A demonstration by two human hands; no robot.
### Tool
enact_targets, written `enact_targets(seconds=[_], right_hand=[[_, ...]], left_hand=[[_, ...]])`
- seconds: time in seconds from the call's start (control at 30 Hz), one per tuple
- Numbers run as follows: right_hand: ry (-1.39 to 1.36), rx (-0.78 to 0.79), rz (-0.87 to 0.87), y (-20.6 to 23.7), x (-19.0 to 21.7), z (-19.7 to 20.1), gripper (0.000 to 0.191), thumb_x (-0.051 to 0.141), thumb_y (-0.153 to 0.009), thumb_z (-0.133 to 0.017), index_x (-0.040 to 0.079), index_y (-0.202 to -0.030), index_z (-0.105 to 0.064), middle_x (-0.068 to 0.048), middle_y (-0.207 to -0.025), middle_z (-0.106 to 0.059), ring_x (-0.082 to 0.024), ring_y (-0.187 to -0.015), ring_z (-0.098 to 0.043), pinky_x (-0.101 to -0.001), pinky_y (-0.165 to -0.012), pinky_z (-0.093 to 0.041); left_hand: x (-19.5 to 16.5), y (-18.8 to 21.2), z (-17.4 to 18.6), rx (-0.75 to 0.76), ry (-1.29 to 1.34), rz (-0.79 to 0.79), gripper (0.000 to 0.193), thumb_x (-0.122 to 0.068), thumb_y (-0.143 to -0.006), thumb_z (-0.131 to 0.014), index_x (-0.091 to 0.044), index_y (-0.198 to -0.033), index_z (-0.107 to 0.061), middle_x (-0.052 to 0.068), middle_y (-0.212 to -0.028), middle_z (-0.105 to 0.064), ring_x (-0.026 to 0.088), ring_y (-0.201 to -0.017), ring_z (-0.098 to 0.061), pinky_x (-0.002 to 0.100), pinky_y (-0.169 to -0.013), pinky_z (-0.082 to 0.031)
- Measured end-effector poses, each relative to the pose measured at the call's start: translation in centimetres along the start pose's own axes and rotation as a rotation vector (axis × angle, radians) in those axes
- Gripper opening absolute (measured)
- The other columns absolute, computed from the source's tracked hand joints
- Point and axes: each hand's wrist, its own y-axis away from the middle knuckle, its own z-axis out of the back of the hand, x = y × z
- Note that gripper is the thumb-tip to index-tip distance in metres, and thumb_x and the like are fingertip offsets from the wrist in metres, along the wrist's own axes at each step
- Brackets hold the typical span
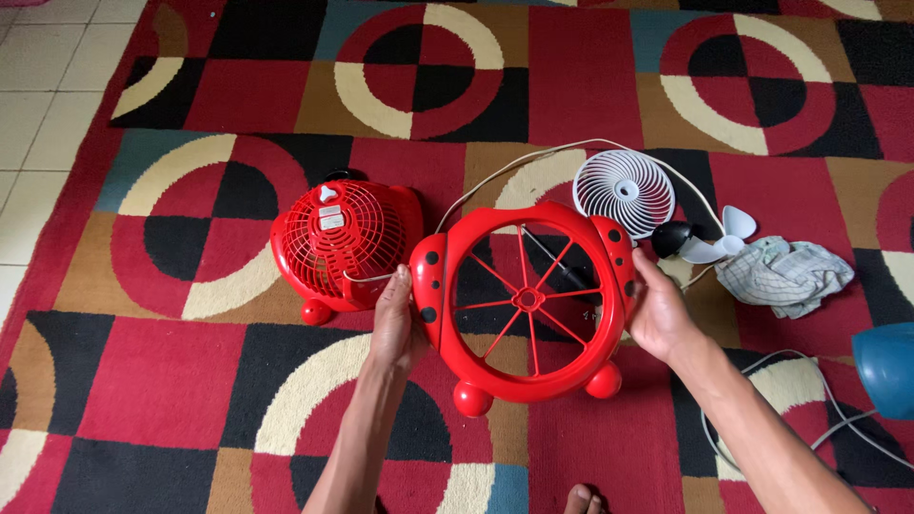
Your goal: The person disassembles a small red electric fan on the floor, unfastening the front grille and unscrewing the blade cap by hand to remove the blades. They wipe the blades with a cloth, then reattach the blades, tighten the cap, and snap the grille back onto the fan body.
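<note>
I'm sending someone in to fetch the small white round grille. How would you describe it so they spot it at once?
On the patterned rug, look just beyond the big red spoked fan frame held between both hands. Up and right of it lies the white grille, beside the white fan blades. It is the only white disc of fine slats; the other grille is red.

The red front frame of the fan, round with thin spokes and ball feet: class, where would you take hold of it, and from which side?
Grip the red front frame by its thick outer rim, one hand from each side, as the left hand and right hand do here. The rim is broad and solid, whereas the spokes look thin and probably bend. The ball feet at the bottom are too small to steady it.
</note>
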Motion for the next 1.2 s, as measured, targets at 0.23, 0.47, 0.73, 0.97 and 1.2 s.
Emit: enact_targets(seconds=[0.23, 0.47, 0.73, 0.97, 1.2], right_hand=[[0.224, -0.167, -0.039, -0.1, -5.1, 2.2, 0.034, 0.046, -0.091, -0.069, 0.024, -0.115, -0.056, 0.002, -0.104, -0.065, -0.017, -0.091, -0.062, -0.0465, -0.073, -0.054], [0.470, -0.146, -0.216, -0.1, -8.9, 3.9, 0.056, 0.031, -0.085, -0.072, 0.023, -0.134, -0.048, -0.001, -0.120, -0.068, -0.019, -0.111, -0.064, -0.0510, -0.084, -0.050], [0.551, -0.096, -0.199, -1.2, -10.4, 4.5, 0.064, 0.022, -0.084, -0.078, 0.015, -0.138, -0.045, -0.009, -0.123, -0.063, -0.024, -0.109, -0.068, -0.0459, -0.077, -0.062], [1.162, -0.096, 0.309, -6.9, -7.0, 8.6, 0.031, 0.035, -0.096, -0.070, 0.010, -0.115, -0.074, -0.007, -0.109, -0.081, -0.019, -0.100, -0.076, -0.0320, -0.086, -0.059], [1.604, -0.155, 0.529, -8.8, -4.8, 7.7, 0.045, 0.025, -0.080, -0.081, 0.004, -0.117, -0.066, -0.021, -0.115, -0.063, -0.042, -0.100, -0.063, -0.0488, -0.082, -0.053]], left_hand=[[2.3, -0.5, 1.6, -0.027, -0.004, -0.075, 0.028, -0.031, -0.109, -0.052, -0.005, -0.114, -0.062, 0.005, -0.100, -0.072, 0.012, -0.084, -0.068, 0.033, -0.079, -0.059], [5.2, -2.5, 5.9, -0.184, -0.026, -0.058, 0.028, -0.032, -0.107, -0.049, -0.007, -0.104, -0.061, 0.005, -0.094, -0.071, 0.013, -0.080, -0.068, 0.034, -0.076, -0.060], [8.2, -7.7, 11.2, -0.135, -0.103, -0.100, 0.031, -0.033, -0.114, -0.054, -0.011, -0.094, -0.060, 0.001, -0.080, -0.065, 0.011, -0.068, -0.061, 0.031, -0.063, -0.054], [7.0, -8.2, 10.8, -0.285, -0.161, -0.072, 0.025, -0.029, -0.111, -0.053, -0.009, -0.100, -0.063, 0.001, -0.088, -0.069, 0.011, -0.075, -0.064, 0.030, -0.070, -0.056], [7.0, -6.8, 11.5, -0.232, -0.131, -0.048, 0.028, -0.031, -0.111, -0.048, -0.006, -0.112, -0.063, 0.005, -0.102, -0.072, 0.015, -0.087, -0.070, 0.034, -0.079, -0.059]])
